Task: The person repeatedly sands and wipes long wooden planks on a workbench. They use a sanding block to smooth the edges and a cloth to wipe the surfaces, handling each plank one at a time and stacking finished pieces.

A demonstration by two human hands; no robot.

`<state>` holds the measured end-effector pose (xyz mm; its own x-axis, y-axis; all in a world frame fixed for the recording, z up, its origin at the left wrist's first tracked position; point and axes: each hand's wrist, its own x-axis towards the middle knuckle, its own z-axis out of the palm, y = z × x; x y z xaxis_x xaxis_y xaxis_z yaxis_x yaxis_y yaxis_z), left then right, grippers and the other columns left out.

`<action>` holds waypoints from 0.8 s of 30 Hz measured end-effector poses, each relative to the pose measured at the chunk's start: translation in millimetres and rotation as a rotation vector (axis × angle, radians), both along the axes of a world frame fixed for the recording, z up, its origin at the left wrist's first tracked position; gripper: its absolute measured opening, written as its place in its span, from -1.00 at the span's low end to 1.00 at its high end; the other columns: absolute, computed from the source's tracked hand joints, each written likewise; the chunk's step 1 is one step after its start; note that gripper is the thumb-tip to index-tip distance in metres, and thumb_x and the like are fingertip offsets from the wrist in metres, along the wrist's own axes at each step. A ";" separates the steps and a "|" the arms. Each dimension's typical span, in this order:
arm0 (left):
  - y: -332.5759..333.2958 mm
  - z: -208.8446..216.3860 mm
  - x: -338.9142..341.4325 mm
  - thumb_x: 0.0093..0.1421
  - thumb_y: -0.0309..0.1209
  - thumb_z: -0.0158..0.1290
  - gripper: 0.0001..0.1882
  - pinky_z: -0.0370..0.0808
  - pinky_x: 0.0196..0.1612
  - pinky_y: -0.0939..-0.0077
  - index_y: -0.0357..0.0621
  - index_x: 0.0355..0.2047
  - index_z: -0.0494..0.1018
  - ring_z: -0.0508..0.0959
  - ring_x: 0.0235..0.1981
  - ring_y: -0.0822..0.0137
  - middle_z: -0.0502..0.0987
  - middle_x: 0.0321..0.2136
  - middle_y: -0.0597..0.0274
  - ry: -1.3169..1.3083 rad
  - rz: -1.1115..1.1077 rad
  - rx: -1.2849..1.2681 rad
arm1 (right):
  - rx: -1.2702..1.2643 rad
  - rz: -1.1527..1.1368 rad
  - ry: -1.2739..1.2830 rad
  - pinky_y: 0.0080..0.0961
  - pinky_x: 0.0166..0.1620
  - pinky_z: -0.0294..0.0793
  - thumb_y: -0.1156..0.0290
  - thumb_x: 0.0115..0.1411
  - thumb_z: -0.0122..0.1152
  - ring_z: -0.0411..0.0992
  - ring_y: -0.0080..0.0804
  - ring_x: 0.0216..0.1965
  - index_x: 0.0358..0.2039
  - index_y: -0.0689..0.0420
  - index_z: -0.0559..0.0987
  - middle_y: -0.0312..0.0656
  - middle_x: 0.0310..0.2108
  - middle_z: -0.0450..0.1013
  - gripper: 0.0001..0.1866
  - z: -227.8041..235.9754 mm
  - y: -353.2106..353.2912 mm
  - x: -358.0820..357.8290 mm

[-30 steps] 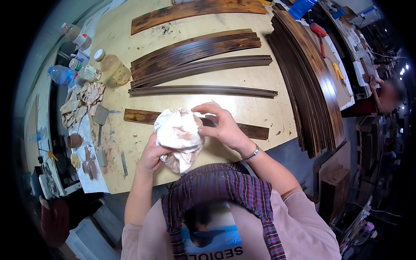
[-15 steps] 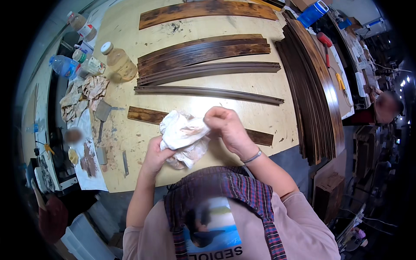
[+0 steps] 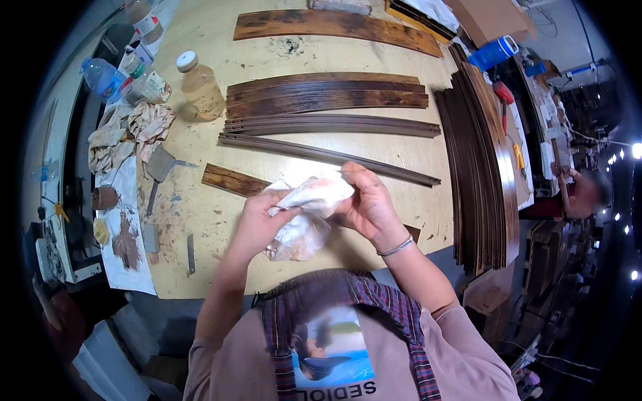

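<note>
A crumpled white cloth rag (image 3: 302, 235) with brownish stains is held between my two hands, over the near part of the table. My left hand (image 3: 259, 224) grips its left side, thumb on top. At the rag's upper right, my right hand (image 3: 370, 204) pinches an edge of it; a bracelet is on that wrist. Beneath the rag and hands lies a short dark-stained wood board (image 3: 231, 180), its middle hidden. Just beyond are a narrow brown grooved strip (image 3: 328, 158) and a paired grooved strip (image 3: 334, 125), with wider stained boards (image 3: 328, 93) behind them.
A tall stack of dark planks (image 3: 478, 174) lines the table's right side, near a red mallet (image 3: 503, 93). At left stand a bottle of yellowish liquid (image 3: 200, 90), other bottles, crumpled rags (image 3: 130, 134) and a putty knife (image 3: 159, 166). Another person (image 3: 568, 197) is at far right.
Both hands have shifted right with the rag, and my left hand has risen onto its upper left. The view has turned slightly, so the boards appear shifted.
</note>
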<state>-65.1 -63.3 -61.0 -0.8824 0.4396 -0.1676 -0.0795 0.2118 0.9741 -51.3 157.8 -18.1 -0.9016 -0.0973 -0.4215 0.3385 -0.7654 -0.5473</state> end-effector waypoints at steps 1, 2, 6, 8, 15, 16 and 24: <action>-4.7 -8.0 1.0 0.10 -0.59 0.18 -0.66 0.48 -0.15 0.53 -0.28 -0.07 0.54 0.55 -0.24 0.43 0.59 -0.22 0.19 -0.101 0.067 0.140 | 0.079 -0.028 -0.022 -0.45 -0.33 0.71 0.53 0.24 -0.01 0.55 -0.44 -0.36 -0.34 0.21 0.43 -0.21 -0.32 0.45 -0.95 2.5 0.5 -3.8; -11.7 -15.6 1.8 0.10 -0.61 0.17 -0.67 0.48 -0.19 0.58 -0.30 -0.08 0.54 0.54 -0.27 0.47 0.58 -0.23 0.21 -0.201 0.135 0.281 | 0.112 -0.005 -0.041 -0.45 -0.31 0.71 0.54 0.24 0.01 0.55 -0.43 -0.37 -0.35 0.21 0.43 -0.21 -0.34 0.45 -0.96 5.9 2.2 -8.3; -31.2 -16.4 4.2 0.13 -0.67 0.09 -0.71 0.49 -0.15 0.61 -0.39 -0.10 0.49 0.55 -0.24 0.49 0.57 -0.22 0.19 -0.373 0.322 0.613 | 0.220 0.117 -0.094 -0.44 -0.28 0.71 0.54 0.22 0.03 0.56 -0.40 -0.38 -0.34 0.22 0.45 -0.21 -0.39 0.45 -0.96 -11.1 -8.0 -28.7; -41.3 -11.8 2.2 0.15 -0.67 0.05 -0.69 0.48 -0.08 0.57 -0.41 -0.06 0.43 0.56 -0.20 0.45 0.56 -0.20 0.15 -0.405 0.399 0.746 | 0.323 0.267 -0.112 -0.42 -0.25 0.68 0.50 0.24 0.02 0.56 -0.36 -0.34 -0.37 0.21 0.43 -0.16 -0.35 0.45 -0.93 -28.5 -14.0 -45.6; -81.6 -4.0 -12.5 0.14 -0.65 0.04 -0.67 0.48 -0.05 0.54 -0.43 -0.05 0.42 0.56 -0.19 0.42 0.56 -0.18 0.13 -0.256 0.643 0.779 | 0.784 0.453 0.251 -0.54 -0.04 0.47 0.53 0.11 0.26 0.45 -0.47 -0.14 -0.24 0.18 0.47 -0.22 -0.21 0.48 -0.79 -35.1 -84.8 -158.9; -87.5 -5.2 -13.8 0.14 -0.66 0.03 -0.67 0.48 -0.05 0.54 -0.43 -0.05 0.42 0.56 -0.19 0.42 0.56 -0.17 0.13 -0.232 0.681 0.766 | 0.948 0.408 0.393 -0.53 0.01 0.45 0.53 0.07 0.32 0.44 -0.44 -0.09 -0.17 0.20 0.46 -0.19 -0.15 0.47 -0.69 -31.5 -101.7 -179.9; -111.1 -5.0 -39.7 0.20 -0.67 -0.07 -0.64 0.48 -0.01 0.48 -0.41 0.04 0.37 0.56 -0.12 0.36 0.55 -0.11 0.10 -0.191 0.851 0.779 | 0.864 0.350 0.578 -0.38 0.16 0.38 0.62 -0.23 0.52 0.40 -0.32 0.04 0.09 0.22 0.33 -0.13 -0.02 0.44 -0.19 -54.5 -201.0 -274.7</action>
